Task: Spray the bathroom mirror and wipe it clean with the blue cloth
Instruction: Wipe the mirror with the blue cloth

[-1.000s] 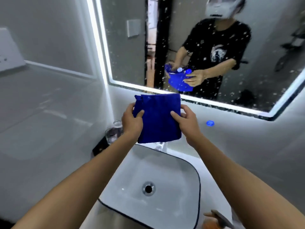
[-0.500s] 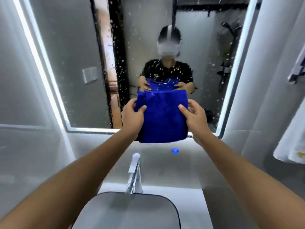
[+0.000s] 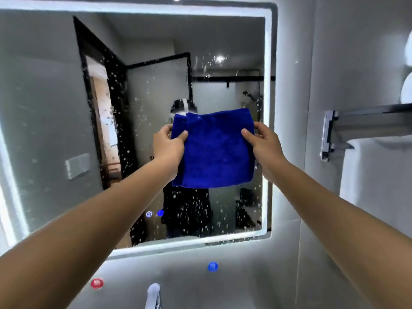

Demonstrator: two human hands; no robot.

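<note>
glass speckled with white droplets is filling the view, the mirror (image 3: pixel 55 108) glowing along its lit border and showing a dark door frame on its left side. moving right, the left hand (image 3: pixel 168 146) is reaching up in front of the glass, thumb pressing on the near face of the blue cloth (image 3: pixel 214 150) and fingers curling behind its upper left corner, so it is clamping that edge. the cloth is hanging folded and flat between both hands, held up in front of the middle-right part of the mirror, covering most of the reflected person; whether it is touching the glass, i cannot tell. droplets are showing thickest below and left of the cloth. further right, the right hand (image 3: pixel 263 144) is pinching the cloth's upper right corner, thumb in front, fingers behind. below the mirror, a red dot (image 3: pixel 97 283) and a blue dot (image 3: pixel 212 266) are glowing on the wall, and the top of a tap (image 3: pixel 153 293) is peeking up at the bottom edge. at far right, a metal rail (image 3: pixel 367 121) is carrying a white towel (image 3: pixel 376 175) on the wall, beside the mirror.
</note>
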